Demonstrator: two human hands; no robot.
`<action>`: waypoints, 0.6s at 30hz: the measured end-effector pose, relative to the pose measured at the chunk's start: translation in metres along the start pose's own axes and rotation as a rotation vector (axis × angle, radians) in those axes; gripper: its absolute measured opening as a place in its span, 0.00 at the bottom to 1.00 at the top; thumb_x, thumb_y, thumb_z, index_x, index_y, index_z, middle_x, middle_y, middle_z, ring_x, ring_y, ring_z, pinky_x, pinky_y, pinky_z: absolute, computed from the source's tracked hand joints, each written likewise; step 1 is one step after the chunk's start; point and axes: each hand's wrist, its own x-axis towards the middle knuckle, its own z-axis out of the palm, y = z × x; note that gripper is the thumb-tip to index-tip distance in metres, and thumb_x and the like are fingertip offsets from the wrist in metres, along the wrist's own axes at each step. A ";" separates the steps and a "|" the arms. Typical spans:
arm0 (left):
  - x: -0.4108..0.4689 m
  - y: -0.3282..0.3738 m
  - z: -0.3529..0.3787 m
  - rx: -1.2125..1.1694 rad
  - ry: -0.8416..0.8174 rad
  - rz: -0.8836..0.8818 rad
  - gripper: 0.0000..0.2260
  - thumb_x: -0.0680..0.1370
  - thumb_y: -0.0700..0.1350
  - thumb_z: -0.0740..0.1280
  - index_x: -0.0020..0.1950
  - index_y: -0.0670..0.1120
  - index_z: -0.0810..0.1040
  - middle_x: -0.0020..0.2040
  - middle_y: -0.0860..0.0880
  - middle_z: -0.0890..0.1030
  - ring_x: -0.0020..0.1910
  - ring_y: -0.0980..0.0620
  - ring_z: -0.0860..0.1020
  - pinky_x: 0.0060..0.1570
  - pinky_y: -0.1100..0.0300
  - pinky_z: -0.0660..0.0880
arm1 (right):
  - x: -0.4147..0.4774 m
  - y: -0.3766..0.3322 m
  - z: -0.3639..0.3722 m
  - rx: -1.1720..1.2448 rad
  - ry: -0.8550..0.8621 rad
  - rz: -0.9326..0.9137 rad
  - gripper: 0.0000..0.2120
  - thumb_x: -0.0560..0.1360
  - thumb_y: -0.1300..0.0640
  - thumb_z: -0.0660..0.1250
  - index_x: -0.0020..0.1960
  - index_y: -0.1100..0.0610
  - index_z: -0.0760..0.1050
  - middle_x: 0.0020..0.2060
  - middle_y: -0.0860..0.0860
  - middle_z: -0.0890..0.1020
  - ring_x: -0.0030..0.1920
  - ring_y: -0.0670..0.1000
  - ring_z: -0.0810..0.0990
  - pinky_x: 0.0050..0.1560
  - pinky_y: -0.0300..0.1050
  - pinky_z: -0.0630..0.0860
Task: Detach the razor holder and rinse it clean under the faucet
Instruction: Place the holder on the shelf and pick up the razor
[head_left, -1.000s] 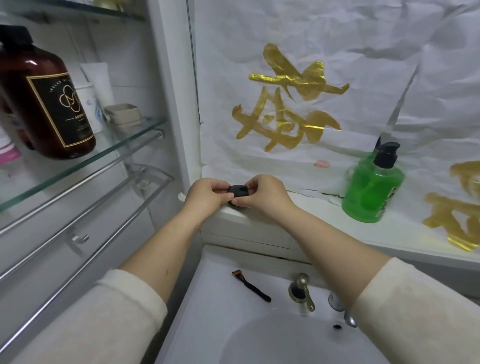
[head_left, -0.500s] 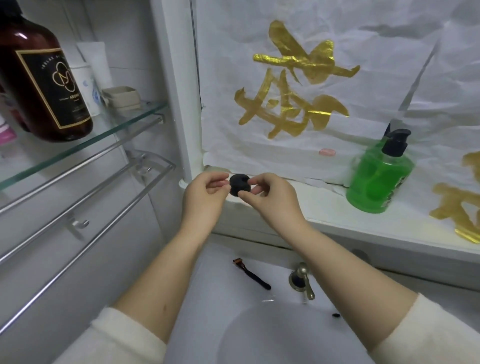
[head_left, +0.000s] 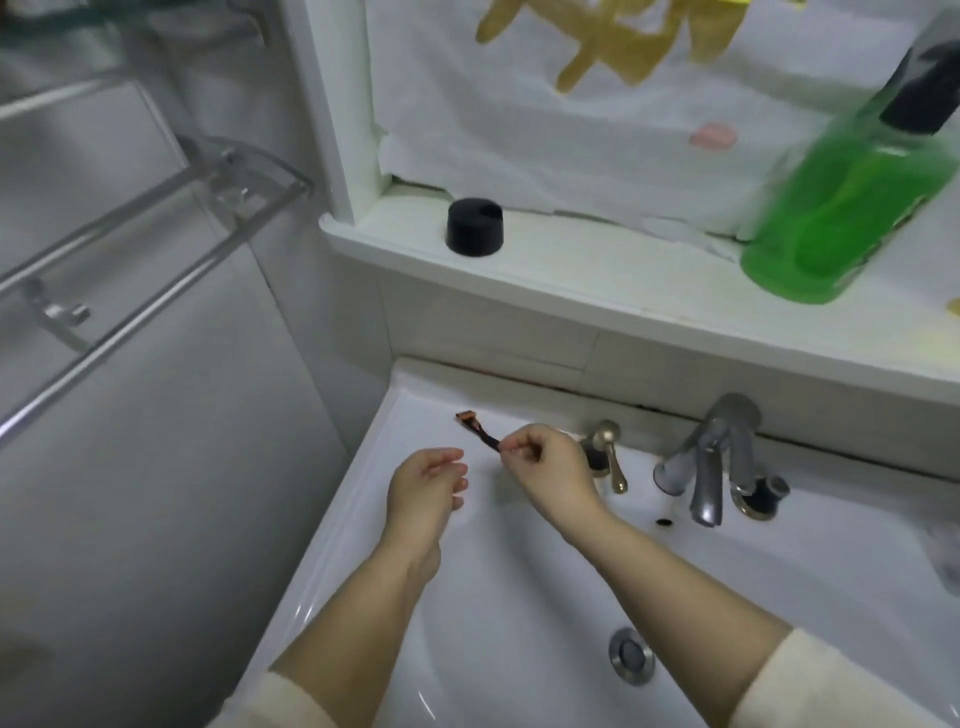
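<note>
right hand (head_left: 553, 470) pinches razor (head_left: 477, 429); holder (head_left: 475, 227) on ledge (head_left: 597, 291), soap bottle (head_left: 852, 208) nearby.

A home bathroom, viewed from above the washbasin. A white ceramic sink (head_left: 332, 525) with a metal drain (head_left: 631, 656) sits against a tiled wall, fitted with a chrome faucet (head_left: 709, 467) and a brass lever (head_left: 610, 457). Above it runs a white ledge (head_left: 597, 280) carrying a black round holder (head_left: 474, 226) and a green bottle of liquid soap (head_left: 852, 202) with a black pump. A razor (head_left: 478, 430) lies at the sink's back rim. On the left wall hang metal towel rails (head_left: 150, 254). White paper with gold brushstrokes (head_left: 597, 104) covers the panel behind the ledge.
</note>
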 end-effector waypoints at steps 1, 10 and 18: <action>0.004 -0.014 -0.001 0.018 0.001 -0.051 0.09 0.75 0.35 0.63 0.53 0.42 0.79 0.44 0.44 0.80 0.39 0.51 0.77 0.37 0.61 0.72 | 0.008 0.015 0.003 -0.041 -0.012 0.048 0.07 0.73 0.64 0.65 0.45 0.56 0.81 0.35 0.45 0.78 0.40 0.47 0.76 0.41 0.35 0.71; 0.007 -0.066 -0.006 0.118 -0.013 -0.209 0.08 0.75 0.33 0.63 0.46 0.43 0.79 0.42 0.43 0.79 0.37 0.50 0.77 0.37 0.62 0.75 | 0.086 0.061 0.030 -0.445 -0.120 0.105 0.10 0.73 0.63 0.61 0.48 0.56 0.80 0.51 0.52 0.82 0.53 0.55 0.78 0.46 0.41 0.71; 0.004 -0.080 -0.008 0.235 -0.070 -0.169 0.08 0.75 0.34 0.62 0.46 0.44 0.80 0.43 0.44 0.80 0.39 0.49 0.78 0.38 0.60 0.74 | 0.105 0.066 0.046 -0.636 -0.181 0.102 0.11 0.71 0.65 0.63 0.51 0.61 0.80 0.47 0.57 0.82 0.46 0.57 0.78 0.45 0.45 0.74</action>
